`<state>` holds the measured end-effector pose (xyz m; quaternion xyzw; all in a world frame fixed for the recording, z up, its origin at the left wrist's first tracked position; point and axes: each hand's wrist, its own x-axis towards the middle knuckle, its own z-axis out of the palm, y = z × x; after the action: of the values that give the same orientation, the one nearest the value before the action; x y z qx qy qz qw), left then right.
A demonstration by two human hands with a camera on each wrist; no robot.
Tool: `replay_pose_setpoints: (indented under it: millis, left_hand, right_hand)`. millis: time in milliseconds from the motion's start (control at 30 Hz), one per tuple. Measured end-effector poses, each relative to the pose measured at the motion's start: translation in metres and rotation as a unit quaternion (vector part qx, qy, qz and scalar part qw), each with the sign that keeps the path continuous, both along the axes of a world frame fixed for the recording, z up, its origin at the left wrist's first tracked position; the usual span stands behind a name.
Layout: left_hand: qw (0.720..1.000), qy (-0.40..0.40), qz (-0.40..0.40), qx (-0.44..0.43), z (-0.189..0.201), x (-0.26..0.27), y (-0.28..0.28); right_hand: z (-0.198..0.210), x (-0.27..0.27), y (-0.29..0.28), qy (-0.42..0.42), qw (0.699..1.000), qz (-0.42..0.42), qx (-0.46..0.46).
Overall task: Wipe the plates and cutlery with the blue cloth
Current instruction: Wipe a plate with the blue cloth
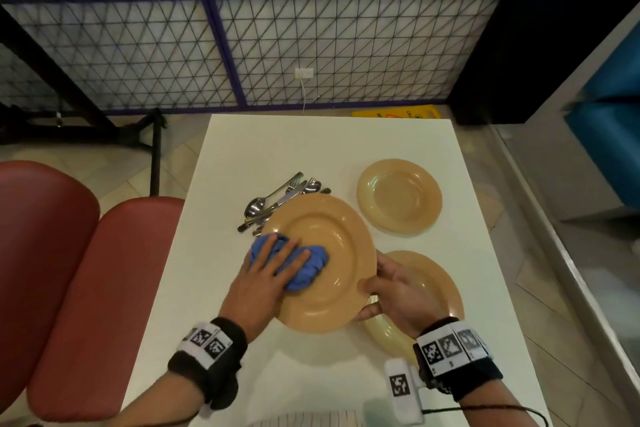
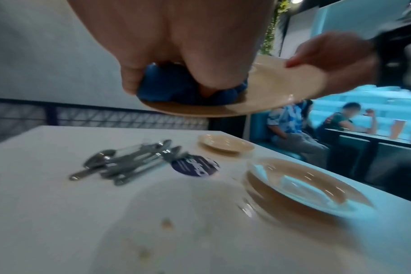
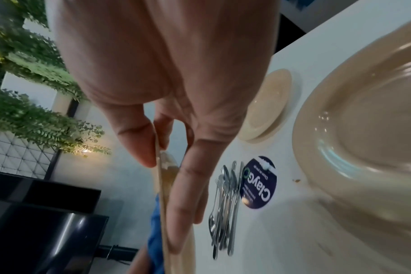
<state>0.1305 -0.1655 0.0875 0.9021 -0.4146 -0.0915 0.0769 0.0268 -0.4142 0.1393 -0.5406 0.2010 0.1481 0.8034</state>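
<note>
Above the table (image 1: pixel 242 149), the right hand (image 1: pixel 398 291) pinches the lifted plate (image 1: pixel 325 263) at its 3 o'clock rim while the left hand (image 1: pixel 263 281), fingers straight, presses the blue cloth (image 1: pixel 311 267) at 9 o'clock, cutlery (image 1: pixel 273 204) lying at 11.

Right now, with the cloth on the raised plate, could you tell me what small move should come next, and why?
Probably sweep the cloth rightward across the plate's centre. The left hand presses it on the left rim only, while the right hand pinches the opposite edge, holding the plate clear of the table. The well looks unwiped as yet.
</note>
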Motion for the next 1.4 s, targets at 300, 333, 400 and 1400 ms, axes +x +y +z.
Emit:
replay_pose_setpoints:
  millis: [300, 333, 400, 1400]
  left_hand:
    - [0.994, 0.035, -0.013, -0.100, 0.033, -0.025, -0.060]
    - [0.995, 0.030, -0.030, -0.096, 0.026, -0.032, -0.054]
    - [0.996, 0.004, -0.061, -0.069, 0.008, -0.031, -0.029]
    - [0.994, -0.012, -0.048, -0.095, 0.027, -0.038, -0.047]
  right_hand:
    - [0.010, 0.024, 0.021, -0.016, 0.998, 0.017, -0.067]
    - [0.014, 0.022, 0.014, -0.018, 0.997, 0.013, -0.069]
    - [0.018, 0.016, 0.001, -0.020, 0.998, 0.004, -0.060]
    - [0.023, 0.022, -0.005, -0.049, 0.998, -0.030, -0.032]
